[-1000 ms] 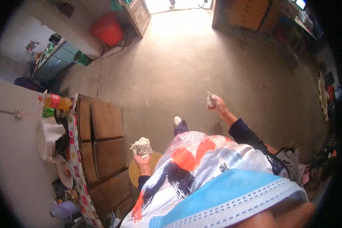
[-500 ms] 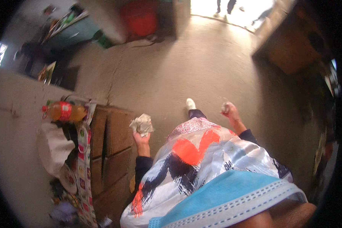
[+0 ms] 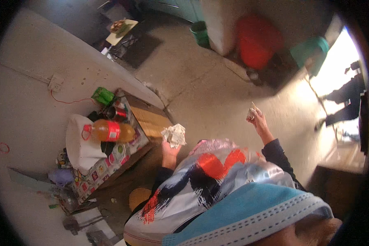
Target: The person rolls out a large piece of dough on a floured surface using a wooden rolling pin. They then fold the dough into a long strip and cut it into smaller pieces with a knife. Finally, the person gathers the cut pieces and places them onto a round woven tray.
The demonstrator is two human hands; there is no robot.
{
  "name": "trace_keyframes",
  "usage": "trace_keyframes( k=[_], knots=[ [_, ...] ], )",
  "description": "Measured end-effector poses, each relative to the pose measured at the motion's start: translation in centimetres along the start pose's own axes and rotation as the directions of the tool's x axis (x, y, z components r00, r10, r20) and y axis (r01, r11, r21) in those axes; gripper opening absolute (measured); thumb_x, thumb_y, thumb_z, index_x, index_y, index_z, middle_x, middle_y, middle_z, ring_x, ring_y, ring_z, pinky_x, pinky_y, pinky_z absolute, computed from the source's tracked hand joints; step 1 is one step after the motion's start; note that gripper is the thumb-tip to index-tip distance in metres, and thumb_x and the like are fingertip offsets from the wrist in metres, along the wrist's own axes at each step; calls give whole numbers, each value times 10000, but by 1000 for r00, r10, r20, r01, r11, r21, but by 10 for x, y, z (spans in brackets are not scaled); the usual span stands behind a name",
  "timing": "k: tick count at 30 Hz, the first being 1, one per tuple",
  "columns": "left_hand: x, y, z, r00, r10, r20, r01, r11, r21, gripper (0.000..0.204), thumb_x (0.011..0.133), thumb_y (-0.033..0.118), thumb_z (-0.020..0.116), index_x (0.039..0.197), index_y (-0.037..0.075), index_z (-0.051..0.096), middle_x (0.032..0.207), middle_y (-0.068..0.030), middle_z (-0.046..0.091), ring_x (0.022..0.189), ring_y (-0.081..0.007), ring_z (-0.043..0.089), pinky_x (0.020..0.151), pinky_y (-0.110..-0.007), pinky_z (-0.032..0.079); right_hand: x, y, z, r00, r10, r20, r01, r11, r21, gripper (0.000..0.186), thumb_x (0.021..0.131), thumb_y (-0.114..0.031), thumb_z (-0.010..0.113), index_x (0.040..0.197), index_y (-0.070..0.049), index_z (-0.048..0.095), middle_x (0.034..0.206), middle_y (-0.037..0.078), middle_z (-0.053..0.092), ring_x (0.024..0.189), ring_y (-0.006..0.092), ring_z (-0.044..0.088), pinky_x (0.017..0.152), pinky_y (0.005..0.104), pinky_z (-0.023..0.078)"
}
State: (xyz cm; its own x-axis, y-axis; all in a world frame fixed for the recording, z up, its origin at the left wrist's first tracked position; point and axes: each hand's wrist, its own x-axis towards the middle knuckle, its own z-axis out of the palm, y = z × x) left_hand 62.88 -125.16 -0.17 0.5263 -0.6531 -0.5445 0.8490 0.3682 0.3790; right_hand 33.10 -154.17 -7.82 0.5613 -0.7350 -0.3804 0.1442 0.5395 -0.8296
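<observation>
My left hand [image 3: 170, 152] is closed round the base of a crumpled, off-white wad [image 3: 174, 135], paper or thin cloth; I cannot tell which. To the right, held out over the floor, my right hand [image 3: 258, 121] grips a small pale lump [image 3: 250, 113] with a thin tip sticking up. What that lump is cannot be made out. Nearest to my left hand is a cabinet topped with a patterned cloth [image 3: 95, 176]. On it a large bottle of orange drink [image 3: 110, 130] with a red label stands beside a white rounded container [image 3: 80, 143].
Along the left wall are a green packet [image 3: 103, 95], a dark red tin [image 3: 116, 112] and a wall socket [image 3: 56, 82]. A red tub [image 3: 258, 41] and a green bucket [image 3: 199, 33] are on the far side. Another person's legs [image 3: 342, 102] show in the bright doorway at right.
My view has swung to the left, bringing the cabinet top and far room further in. Both hands keep hold of their things, and the right is raised a little.
</observation>
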Motion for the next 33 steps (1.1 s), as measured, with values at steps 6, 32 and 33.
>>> trace_keyframes(
  k=[6, 32, 33],
  knots=[
    [138, 25, 49, 998, 45, 46, -43, 998, -42, 361, 919, 341, 468, 1117, 71, 603, 1165, -138, 610, 1073, -342, 576, 927, -509, 460, 200, -60, 53, 997, 4, 72, 7, 990, -144, 190, 899, -280, 598, 974, -116, 540, 749, -31, 531, 671, 97, 576, 622, 240, 490],
    [704, 391, 348, 937, 283, -206, -301, 952, -62, 317, 908, 316, 491, 1089, 96, 630, 1114, -96, 647, 994, -281, 632, 820, -451, 525, 978, -217, 385, 974, 198, 108, -174, 965, -196, 172, 922, -305, 532, 942, -139, 570, 731, -5, 588, 588, 104, 584, 518, 252, 469],
    [721, 405, 348, 931, 286, -227, -316, 943, -108, 313, 904, 312, 498, 1082, 93, 634, 1110, -100, 648, 993, -282, 633, 822, -449, 525, 1002, -229, 418, 962, 187, 199, -135, 959, -250, 185, 931, -302, 520, 933, -124, 569, 734, -4, 588, 591, 104, 581, 519, 252, 467]
  ],
)
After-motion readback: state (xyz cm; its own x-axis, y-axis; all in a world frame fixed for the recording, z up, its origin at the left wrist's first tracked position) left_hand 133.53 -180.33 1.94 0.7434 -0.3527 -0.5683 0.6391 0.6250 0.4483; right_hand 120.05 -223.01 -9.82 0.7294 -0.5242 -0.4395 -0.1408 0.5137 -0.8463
